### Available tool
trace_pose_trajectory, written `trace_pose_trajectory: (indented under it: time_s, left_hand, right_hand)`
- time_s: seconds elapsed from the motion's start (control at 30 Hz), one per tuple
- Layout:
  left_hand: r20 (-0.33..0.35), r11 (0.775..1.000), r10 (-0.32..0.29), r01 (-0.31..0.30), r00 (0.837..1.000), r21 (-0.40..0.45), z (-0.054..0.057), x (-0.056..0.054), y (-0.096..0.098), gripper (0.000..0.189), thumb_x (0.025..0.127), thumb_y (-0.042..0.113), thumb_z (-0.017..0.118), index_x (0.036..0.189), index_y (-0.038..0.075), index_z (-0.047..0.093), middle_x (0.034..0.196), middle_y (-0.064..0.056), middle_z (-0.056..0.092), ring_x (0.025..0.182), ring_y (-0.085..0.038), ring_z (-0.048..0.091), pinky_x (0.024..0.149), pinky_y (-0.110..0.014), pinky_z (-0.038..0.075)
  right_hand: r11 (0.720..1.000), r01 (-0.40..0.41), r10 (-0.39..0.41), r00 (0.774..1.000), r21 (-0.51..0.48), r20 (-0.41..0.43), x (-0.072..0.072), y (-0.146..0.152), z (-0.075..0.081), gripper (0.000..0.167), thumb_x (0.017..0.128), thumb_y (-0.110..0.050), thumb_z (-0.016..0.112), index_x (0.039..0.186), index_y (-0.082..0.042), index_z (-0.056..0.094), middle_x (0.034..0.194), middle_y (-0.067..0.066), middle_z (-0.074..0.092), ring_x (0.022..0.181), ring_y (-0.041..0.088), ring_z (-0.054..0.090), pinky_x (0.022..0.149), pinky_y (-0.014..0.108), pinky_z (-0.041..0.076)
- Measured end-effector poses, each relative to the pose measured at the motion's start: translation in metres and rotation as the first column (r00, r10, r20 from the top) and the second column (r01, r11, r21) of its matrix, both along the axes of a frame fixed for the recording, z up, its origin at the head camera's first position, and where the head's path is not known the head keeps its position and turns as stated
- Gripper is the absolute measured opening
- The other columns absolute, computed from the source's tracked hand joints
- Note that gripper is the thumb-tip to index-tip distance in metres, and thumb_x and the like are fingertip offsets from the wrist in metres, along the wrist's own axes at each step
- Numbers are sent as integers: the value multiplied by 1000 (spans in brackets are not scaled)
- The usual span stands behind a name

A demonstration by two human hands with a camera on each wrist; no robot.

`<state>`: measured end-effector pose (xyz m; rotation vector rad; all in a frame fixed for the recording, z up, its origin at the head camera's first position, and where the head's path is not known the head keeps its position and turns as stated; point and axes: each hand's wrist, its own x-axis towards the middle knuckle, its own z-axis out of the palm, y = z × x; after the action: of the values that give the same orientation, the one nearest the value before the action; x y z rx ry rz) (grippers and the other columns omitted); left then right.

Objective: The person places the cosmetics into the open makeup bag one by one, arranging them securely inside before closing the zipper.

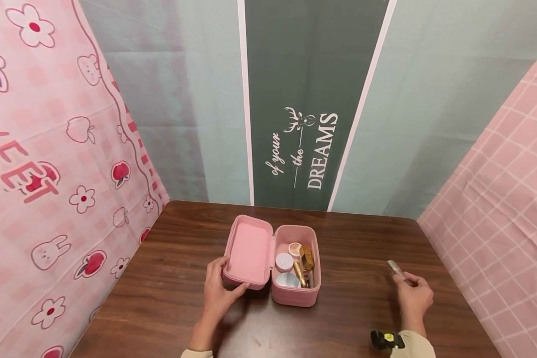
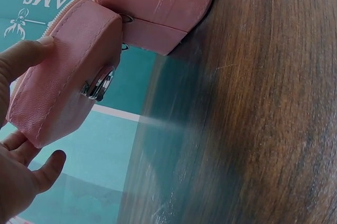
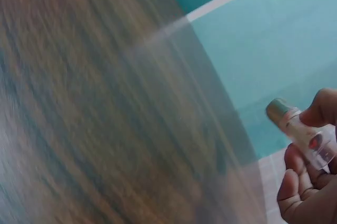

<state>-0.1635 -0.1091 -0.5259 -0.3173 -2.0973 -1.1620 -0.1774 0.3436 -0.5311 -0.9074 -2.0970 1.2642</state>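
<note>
Lid [image 1: 250,248] gripped by left fingers [image 1: 216,267], clasp [image 2: 101,83] only in left-wrist view, right fingers [image 3: 289,188] pinching tube [image 3: 299,132]

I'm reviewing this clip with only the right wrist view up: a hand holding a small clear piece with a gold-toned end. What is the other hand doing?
Observer: The left hand grips the lid of a pink case.
Operator: Does the case have anything in it?
Observer: Yes, several small items, with a gold-coloured tube among them.
Operator: Is the gold-ended piece I see over that case?
Observer: No, the right hand holds it off to the right, apart from the case.
</note>
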Motion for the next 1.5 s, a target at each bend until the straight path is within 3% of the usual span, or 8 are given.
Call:
trace_pose_trajectory:
  time_s: [0.27, 0.5, 0.83, 0.97, 1.27, 1.5]
  left_hand:
    - [-15, 1000, -1, 1, 1000, -12, 2, -1, -1, 82, 48, 12, 92, 116, -8, 52, 112, -19, 51, 103, -28, 50, 94, -12, 27]
    - [3, 1000, 0, 0, 1000, -9, 4, 0, -2, 82, 48, 13, 92, 116, -7, 52, 113, -19, 51, 104, -28, 50, 95, -11, 27]
    - [9, 1000, -1, 1, 1000, -8, 4, 0, -1, 81, 47, 12, 92, 116, -7, 53, 112, -18, 51, 103, -27, 50, 94, -11, 28]
    - [14, 1000, -1, 1, 1000, -8, 5, 0, -1, 81, 47, 12, 92, 115, -6, 53, 112, -17, 51, 103, -27, 50, 94, -11, 28]
    - [28, 1000, -3, 3, 1000, -4, 4, 0, -1, 80, 47, 11, 92, 115, -5, 53, 113, -15, 51, 104, -25, 50, 94, -11, 28]
    - [41, 1000, -1, 1, 999, 5, 2, 1, -1, 83, 47, 13, 92, 117, -5, 53, 113, -15, 51, 104, -25, 50, 93, -11, 28]
  right_hand:
    - [996, -85, 85, 996, -4, -2, -1, -18, 16, 33, 74, -9, 73, 100, 7, 62, 64, -17, 50, 60, -4, 41, 60, 21, 35]
    - [980, -197, 198, 975, 14, -106, -5, -31, 24, 25, 73, -3, 72, 96, 4, 66, 75, -2, 61, 63, -2, 47, 51, 12, 37]
    - [974, -186, 181, 982, 132, 44, -6, -45, 40, 28, 76, -18, 74, 97, 0, 70, 84, 11, 68, 66, 2, 48, 62, 24, 37]
    - [967, -198, 193, 980, 160, 43, -8, -52, 44, 28, 76, -20, 74, 96, -1, 69, 87, 14, 66, 70, 10, 50, 63, 28, 36]
    - [945, -252, 255, 967, 208, 12, -10, -68, 52, 25, 77, -17, 75, 94, 0, 71, 80, 9, 65, 66, 11, 50, 57, 21, 35]
    - [932, -298, 300, 954, 206, 24, -12, -79, 57, 25, 80, -17, 72, 98, 1, 70, 89, 18, 66, 75, 23, 54, 64, 31, 36]
